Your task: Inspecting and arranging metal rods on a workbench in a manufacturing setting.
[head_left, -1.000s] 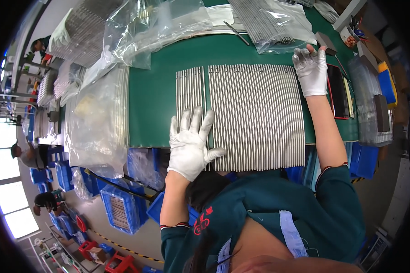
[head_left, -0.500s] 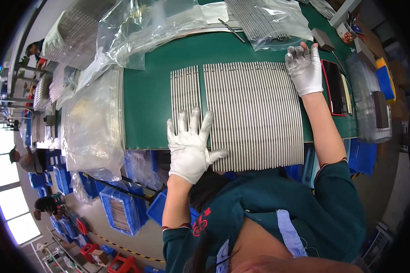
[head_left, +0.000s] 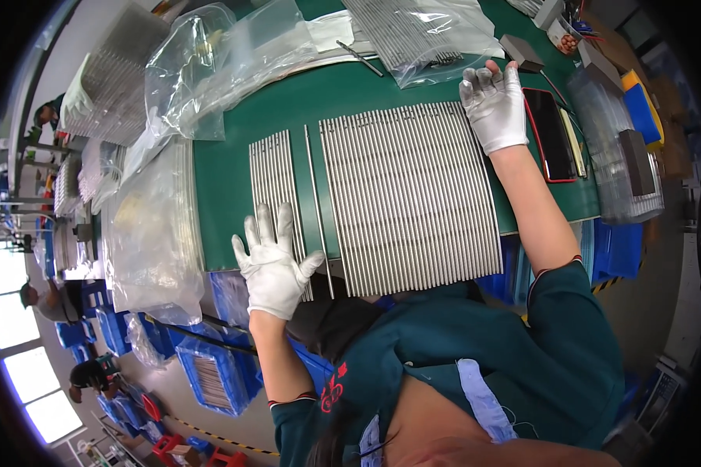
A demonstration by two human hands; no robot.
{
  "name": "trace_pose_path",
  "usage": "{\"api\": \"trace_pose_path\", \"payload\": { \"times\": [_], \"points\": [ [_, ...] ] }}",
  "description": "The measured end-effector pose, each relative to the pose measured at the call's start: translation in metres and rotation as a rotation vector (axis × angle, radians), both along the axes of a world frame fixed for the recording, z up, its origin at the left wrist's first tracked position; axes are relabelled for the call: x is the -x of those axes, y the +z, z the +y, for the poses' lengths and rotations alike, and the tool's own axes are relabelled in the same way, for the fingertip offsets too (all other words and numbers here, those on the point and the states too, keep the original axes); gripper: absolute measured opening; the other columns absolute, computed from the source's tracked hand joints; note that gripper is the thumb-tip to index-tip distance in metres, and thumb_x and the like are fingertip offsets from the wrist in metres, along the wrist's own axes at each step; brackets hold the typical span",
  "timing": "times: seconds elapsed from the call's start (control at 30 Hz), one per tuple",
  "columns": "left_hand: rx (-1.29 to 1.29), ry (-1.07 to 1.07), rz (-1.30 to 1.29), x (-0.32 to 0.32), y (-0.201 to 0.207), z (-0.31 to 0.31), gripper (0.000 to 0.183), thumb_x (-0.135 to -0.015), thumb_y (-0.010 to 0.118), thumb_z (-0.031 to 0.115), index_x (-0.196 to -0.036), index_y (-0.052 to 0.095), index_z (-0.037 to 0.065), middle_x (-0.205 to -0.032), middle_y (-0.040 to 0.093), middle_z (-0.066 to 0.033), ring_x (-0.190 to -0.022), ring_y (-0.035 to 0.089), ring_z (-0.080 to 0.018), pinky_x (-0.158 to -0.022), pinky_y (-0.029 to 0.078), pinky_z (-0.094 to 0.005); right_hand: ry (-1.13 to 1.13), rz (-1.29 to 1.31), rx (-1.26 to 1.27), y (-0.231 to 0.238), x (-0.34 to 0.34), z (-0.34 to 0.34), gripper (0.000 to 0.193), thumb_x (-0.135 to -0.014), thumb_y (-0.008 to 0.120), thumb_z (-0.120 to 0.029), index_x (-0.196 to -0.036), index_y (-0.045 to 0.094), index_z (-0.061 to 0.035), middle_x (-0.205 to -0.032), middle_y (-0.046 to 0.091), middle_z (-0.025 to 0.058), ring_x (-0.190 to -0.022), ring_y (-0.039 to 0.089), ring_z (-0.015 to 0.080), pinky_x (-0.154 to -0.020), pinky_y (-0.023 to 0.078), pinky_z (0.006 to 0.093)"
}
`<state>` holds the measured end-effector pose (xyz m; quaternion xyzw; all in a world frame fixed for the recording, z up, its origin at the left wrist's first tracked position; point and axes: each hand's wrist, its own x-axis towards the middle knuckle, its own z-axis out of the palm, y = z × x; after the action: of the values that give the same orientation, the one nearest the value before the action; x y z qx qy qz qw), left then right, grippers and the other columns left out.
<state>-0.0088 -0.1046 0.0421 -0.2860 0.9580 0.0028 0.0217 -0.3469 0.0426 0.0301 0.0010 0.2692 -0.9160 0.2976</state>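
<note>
Thin metal rods lie side by side on a green mat (head_left: 224, 183). The wide row of rods (head_left: 413, 202) fills the middle, and a narrow row of rods (head_left: 273, 171) lies to its left. In the gap between them is a single rod (head_left: 316, 206), apart from both rows. Gloved in white, my left hand (head_left: 274, 272) rests flat and spread over the near part of the narrow row. My right hand (head_left: 494, 109), also gloved, is at the wide row's far right corner, with its fingers apart and slightly bent and nothing seen in it.
Clear plastic bags (head_left: 152, 226) are stacked at the left edge. Bagged rods (head_left: 413, 39) and a dark thin tool (head_left: 358, 57) lie at the back. On the right are a phone with a red edge (head_left: 551, 136), a grey block (head_left: 522, 53) and a plastic-wrapped bundle (head_left: 611, 148).
My left hand has slid left with the narrow row, widening the gap. One rod now stands alone in that gap. My right hand stays at the wide row's corner while the whole view shifts slightly.
</note>
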Motion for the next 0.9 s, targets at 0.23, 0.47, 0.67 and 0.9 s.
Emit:
{"api": "trace_pose_path", "payload": {
  "times": [0.23,0.47,0.67,0.9],
  "points": [
    [-0.144,-0.339,0.104,0.06,0.017,0.059,0.088,-0.061,0.052,0.066,-0.131,0.031,0.017,-0.132,0.03,-0.0177,-0.122,0.026,-0.0383,-0.098,0.012,-0.0567,-0.003,-0.03,0.024,0.005,-0.004,0.0,0.039,-0.085,0.046,-0.043,-0.082,0.055,-0.0057,-0.076,0.052,0.0037,-0.083,0.056,0.0211,-0.069,0.05,0.0319],
    [-0.157,-0.375,0.006,0.054,0.018,0.053,0.087,-0.064,0.048,0.066,-0.133,0.026,0.017,-0.132,0.03,-0.019,-0.121,0.026,-0.0389,-0.099,0.012,-0.0544,-0.027,-0.205,0.163,0.009,-0.003,0.008,0.028,-0.084,0.05,-0.036,-0.083,0.055,-0.0085,-0.073,0.054,0.001,-0.079,0.056,0.02,-0.068,0.048,0.0336],
    [-0.084,-0.324,0.003,0.056,0.019,0.057,0.091,-0.062,0.046,0.069,-0.13,0.031,0.011,-0.129,0.032,-0.0217,-0.119,0.028,-0.0394,-0.099,0.014,-0.0535,0.022,-0.208,0.227,0.01,-0.005,0.01,0.036,-0.086,0.046,-0.04,-0.079,0.055,-0.0061,-0.072,0.053,0.0037,-0.077,0.056,0.0229,-0.065,0.051,0.0354],
    [-0.261,-0.581,0.089,0.096,0.019,0.094,0.082,-0.062,0.056,0.06,-0.129,0.033,0.018,-0.131,0.033,-0.016,-0.12,0.03,-0.0366,-0.1,0.014,-0.0522,-0.014,-0.227,0.222,0.01,-0.001,0.009,0.036,-0.087,0.044,-0.041,-0.079,0.055,-0.0082,-0.072,0.054,0.001,-0.077,0.056,0.0213,-0.065,0.051,0.0341]
  ]
}}
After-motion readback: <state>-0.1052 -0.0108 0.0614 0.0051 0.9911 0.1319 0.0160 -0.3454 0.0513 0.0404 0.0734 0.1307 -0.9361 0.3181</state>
